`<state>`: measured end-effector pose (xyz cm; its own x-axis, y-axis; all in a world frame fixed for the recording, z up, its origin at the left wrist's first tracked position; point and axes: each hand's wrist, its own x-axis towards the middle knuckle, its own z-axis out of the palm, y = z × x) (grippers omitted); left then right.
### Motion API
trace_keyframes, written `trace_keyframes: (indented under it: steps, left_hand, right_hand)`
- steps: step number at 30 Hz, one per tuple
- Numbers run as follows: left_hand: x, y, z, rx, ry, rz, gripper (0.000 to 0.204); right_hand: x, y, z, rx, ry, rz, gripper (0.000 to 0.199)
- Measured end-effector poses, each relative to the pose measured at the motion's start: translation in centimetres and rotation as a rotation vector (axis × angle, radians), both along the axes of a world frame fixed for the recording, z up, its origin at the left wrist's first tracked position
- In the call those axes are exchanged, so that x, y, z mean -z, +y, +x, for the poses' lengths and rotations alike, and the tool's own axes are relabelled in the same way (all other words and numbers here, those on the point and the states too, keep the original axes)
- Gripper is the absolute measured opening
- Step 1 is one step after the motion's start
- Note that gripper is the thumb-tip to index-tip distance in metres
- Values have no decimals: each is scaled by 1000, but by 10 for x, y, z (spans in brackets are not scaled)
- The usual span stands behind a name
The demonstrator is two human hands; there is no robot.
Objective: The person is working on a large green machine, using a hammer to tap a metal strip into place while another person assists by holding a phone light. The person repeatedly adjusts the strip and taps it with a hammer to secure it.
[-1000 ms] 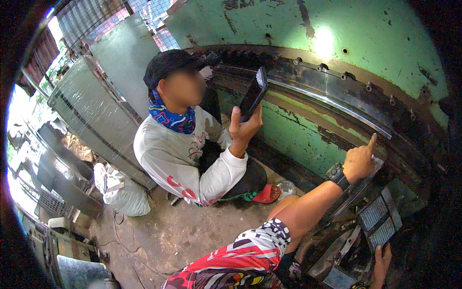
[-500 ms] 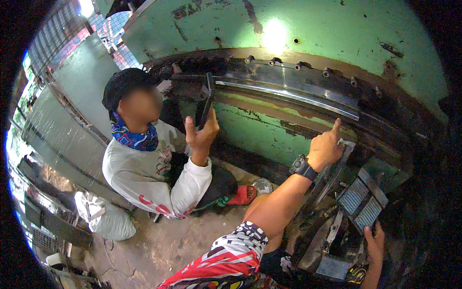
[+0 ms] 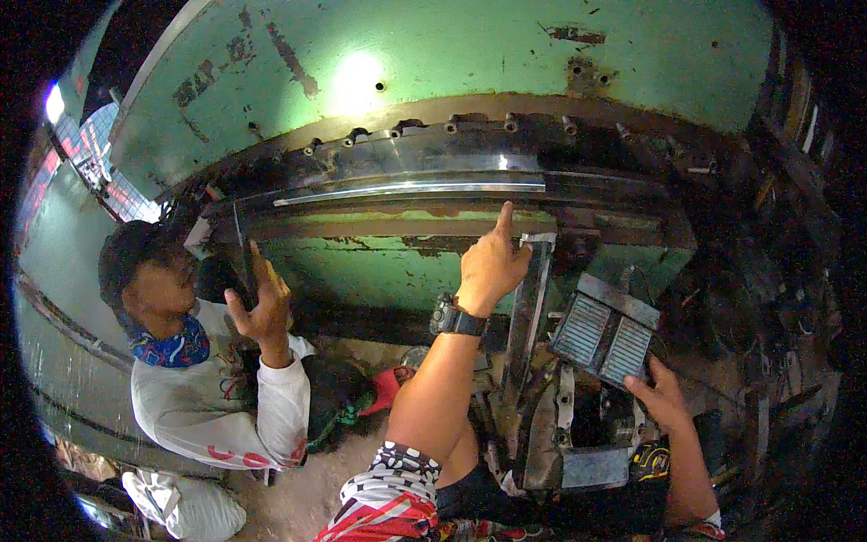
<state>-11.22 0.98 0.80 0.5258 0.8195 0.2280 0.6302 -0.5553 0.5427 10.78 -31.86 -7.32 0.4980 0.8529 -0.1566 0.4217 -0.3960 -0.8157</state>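
My left hand point(image 3: 492, 269), with a black watch point(image 3: 456, 318) on its wrist, reaches forward with nothing in it. Its index finger is stretched out and the other fingers are partly curled. The fingertip is just below the right end of a long shiny metal strip point(image 3: 411, 190) on the green machine point(image 3: 433, 68); whether it touches cannot be made out. At the right, my right hand point(image 3: 666, 397) grips the lower corner of a grey rectangular metal piece with two ribbed panels point(image 3: 603, 330), thumb on its edge.
A co-worker point(image 3: 208, 388) in a white long-sleeved shirt crouches at the left, raising a thin dark flat object point(image 3: 242, 237). An upright metal bar point(image 3: 531, 312) stands between my hands. Below the ribbed piece lies a metal frame point(image 3: 542, 429). A white sack point(image 3: 185, 508) sits lower left.
The view has swung to the right, so the machine and co-worker appear further left. My left index finger still points at the strip, and my right hand stays on the ribbed piece.
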Motion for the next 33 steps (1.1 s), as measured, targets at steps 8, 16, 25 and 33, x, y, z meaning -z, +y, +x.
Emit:
trace_keyframes:
  steps: [8, 16, 25, 33]
  left_hand:
    - [5, 5, -9, 0, -86, 20, 83]
    - [11, 10, 3, -130, -271, 32, 76]
    - [11, 18, 7, -141, -644, -235, 71]
    - [6, 43, 7, 177, -1531, -998, 72]
  right_hand:
    - [4, -2, 4, 2, -35, -71, 76]
    - [-25, 6, -15, 44, 98, -88, 72]
    - [-3, 4, 7, -2, 10, -202, 92]
    - [-1, 4, 4, 0, 18, -78, 74]
